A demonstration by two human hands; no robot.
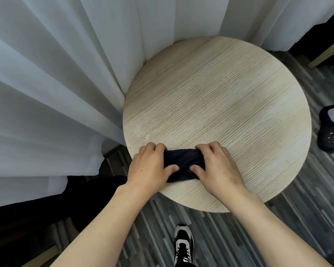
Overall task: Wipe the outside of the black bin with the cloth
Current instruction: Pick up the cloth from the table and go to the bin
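Note:
A dark navy cloth (182, 160) lies bunched on the near edge of a round light-wood table (229, 105). My left hand (150, 166) grips its left end, fingers curled over the top and thumb pressed on the fabric. My right hand (216, 166) grips its right end the same way. The two thumbs nearly meet over the middle of the cloth. No black bin is clearly visible; a dark shape (93, 193) sits low at the left under the curtain, too dark to identify.
White sheer curtains (56, 83) hang along the left and back. My own sneaker (183, 245) stands on the striped grey floor below the table. Another person's foot in a black clog (330, 130) is at the right edge. A wooden furniture edge (328, 53) shows at upper right.

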